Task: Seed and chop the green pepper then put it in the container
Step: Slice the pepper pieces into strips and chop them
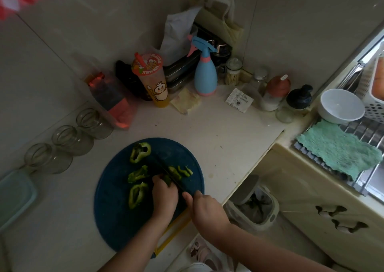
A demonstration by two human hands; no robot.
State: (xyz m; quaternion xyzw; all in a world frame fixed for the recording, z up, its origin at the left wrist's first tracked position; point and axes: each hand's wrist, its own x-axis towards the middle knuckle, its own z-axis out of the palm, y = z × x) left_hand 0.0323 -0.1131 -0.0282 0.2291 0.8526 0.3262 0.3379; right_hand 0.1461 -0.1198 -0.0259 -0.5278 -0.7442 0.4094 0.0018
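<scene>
Right grip [205, 208] curls round knife [178, 184], left grip [165, 197] pins pepper piece [167, 179].

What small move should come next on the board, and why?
Probably slide the left hand back slightly along the pepper piece it holds and slice again with the knife in the right hand. Few strips lie cut, and three larger pieces wait.

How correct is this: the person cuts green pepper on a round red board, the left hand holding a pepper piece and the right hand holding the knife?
Only the colour is wrong. The head view shows a round dark blue board, not a red one. The rest stands: the left hand holds a pepper piece and the right hand holds the knife.
</scene>
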